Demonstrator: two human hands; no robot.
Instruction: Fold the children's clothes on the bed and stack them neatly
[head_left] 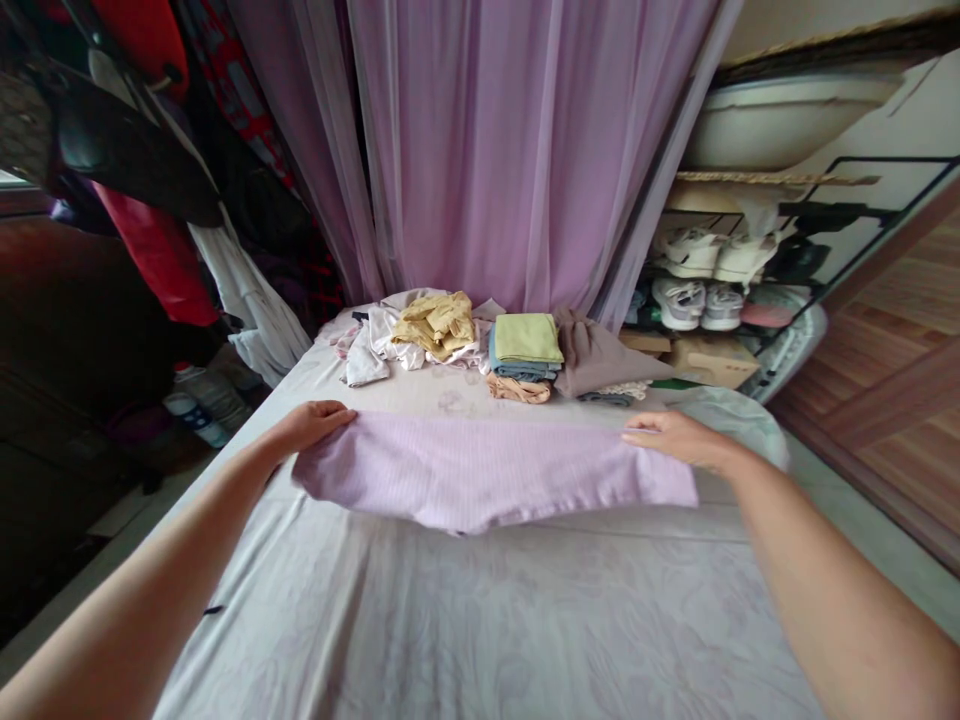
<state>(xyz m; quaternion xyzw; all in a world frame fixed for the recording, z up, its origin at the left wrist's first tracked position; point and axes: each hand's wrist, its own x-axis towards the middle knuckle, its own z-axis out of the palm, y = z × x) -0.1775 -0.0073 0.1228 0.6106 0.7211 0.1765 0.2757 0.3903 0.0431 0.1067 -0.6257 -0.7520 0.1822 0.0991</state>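
Observation:
A pale lilac ribbed garment [480, 465] is stretched sideways between my two hands, just above the light patterned sheet [525, 620]. My left hand [319, 420] pinches its far left corner. At the far edge on the right, my right hand [675, 435] grips the cloth between thumb and fingers. The lower edge of the garment hangs unevenly, dipping in the middle. Its exact kind I cannot tell. Beyond it stands a stack of folded clothes with a green folded cloth [527, 338] on top.
Left of the stack lies a loose heap with a mustard garment [435, 325]. A brown-mauve cloth [600, 355] slopes down at its right. Purple curtains [480, 150] hang behind. Bags and clothes hang at left; a rack with shoes [701, 300] stands at right.

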